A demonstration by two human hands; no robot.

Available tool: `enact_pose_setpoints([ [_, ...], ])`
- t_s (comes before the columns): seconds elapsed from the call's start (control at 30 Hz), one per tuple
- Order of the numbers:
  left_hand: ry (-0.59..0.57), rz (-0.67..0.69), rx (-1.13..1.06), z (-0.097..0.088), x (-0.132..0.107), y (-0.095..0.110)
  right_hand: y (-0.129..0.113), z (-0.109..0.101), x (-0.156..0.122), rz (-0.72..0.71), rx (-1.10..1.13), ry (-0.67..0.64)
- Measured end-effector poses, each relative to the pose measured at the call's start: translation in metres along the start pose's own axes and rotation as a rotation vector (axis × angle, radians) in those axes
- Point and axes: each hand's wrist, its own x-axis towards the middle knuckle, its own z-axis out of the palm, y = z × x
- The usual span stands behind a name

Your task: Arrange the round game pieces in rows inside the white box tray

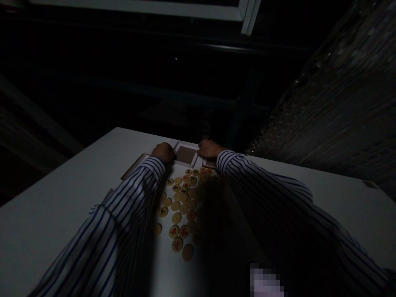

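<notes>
From my remote station I logged, at left, the left hand (163, 153) curled at the left rim of a shallow tray (185, 155); I could not tell its grip. The tray lay at the table's (93, 165) far edge. Nearer, visible discs (176, 218) were loose, untouched, outside it. The right hand (210, 149) was at the right rim, pinch unconfirmed.

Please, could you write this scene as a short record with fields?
Surface: white table
Left hand: at the left edge of a shallow box; exact grip unclear
Right hand: at the right edge of the same box
Pieces: many round discs, some with red or black marks, spread nearer the wearer
Light: dim; shadow hides some discs
</notes>
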Motion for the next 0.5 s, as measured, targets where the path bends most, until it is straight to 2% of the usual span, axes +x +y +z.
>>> enact_pose_setpoints([
  [0.5, 0.010, -0.008, -0.034, -0.0023, 0.0001, 0.0018, -0.0049, 0.0062, -0.0006, 0.019, 0.013, 0.014],
])
